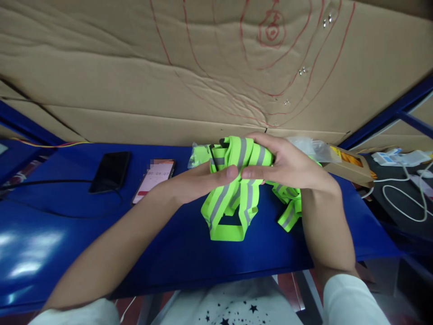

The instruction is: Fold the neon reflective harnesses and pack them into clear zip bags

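Note:
Both my hands grip a bundle of neon-green reflective straps (233,198) with grey stripes, held over the blue table. My left hand (216,178) is closed on its left side, the thumb lying across the front and the other fingers hidden behind. From the right, my right hand (284,160) wraps round the bundle, its thumb almost meeting the left one. A loop of strap hangs down below the thumbs. Another pile of green reflective straps (289,201) lies beside my right wrist, partly covered by it. A clear bag with green material (199,155) is behind my left hand.
On the blue table (162,253) lie a black phone (111,171) with a cable and a phone with a lit screen (155,178). A cardboard box (352,167) and clear plastic bags (314,148) stand at the right. A cardboard panel (135,81) rises behind.

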Demonstrator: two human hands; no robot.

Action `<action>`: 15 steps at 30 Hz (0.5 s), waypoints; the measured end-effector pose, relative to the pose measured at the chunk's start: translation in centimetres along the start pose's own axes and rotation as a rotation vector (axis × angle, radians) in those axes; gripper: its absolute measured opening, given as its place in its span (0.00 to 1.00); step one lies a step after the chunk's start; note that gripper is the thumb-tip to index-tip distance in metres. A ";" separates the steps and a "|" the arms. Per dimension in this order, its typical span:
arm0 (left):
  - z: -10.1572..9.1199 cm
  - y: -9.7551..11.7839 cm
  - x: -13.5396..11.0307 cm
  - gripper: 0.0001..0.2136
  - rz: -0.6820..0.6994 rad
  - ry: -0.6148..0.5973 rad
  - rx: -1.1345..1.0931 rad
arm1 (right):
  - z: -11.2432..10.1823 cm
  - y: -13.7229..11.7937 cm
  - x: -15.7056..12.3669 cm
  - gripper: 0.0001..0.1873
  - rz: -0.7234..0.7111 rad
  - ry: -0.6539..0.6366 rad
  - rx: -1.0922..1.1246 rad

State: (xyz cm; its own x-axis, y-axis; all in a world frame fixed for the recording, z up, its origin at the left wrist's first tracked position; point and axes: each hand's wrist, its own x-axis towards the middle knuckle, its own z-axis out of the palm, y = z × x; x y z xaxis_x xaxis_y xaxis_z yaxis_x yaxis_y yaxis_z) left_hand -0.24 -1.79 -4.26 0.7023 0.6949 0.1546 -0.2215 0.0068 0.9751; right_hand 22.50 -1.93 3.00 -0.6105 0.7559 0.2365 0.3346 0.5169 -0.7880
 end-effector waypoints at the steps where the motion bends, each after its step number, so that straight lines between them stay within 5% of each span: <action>1: -0.1 0.2 -0.1 0.32 -0.011 -0.033 0.043 | 0.3 -0.1 0.1 0.20 0.008 0.004 -0.009; 3: -0.3 0.8 -0.2 0.33 -0.066 -0.103 0.119 | 0.8 -0.3 0.4 0.20 0.029 0.021 -0.028; 8: 0.4 1.5 0.1 0.34 -0.174 -0.031 0.052 | 1.2 -1.1 -0.2 0.18 0.068 0.141 -0.051; 12: 1.9 0.6 0.9 0.24 -0.259 -0.102 -0.120 | 0.8 -2.2 -1.5 0.14 0.054 0.253 -0.070; 15: 2.4 -0.6 1.3 0.22 -0.242 -0.017 -0.162 | 1.0 -2.9 -2.1 0.12 -0.010 0.284 -0.266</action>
State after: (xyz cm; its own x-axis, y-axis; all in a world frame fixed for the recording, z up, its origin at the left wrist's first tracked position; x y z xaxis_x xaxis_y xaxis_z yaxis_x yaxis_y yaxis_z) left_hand 2.42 -2.61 -4.25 0.7587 0.6470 -0.0754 -0.1502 0.2864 0.9463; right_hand 22.07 -5.40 4.26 -0.4037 0.8124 0.4208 0.5274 0.5825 -0.6186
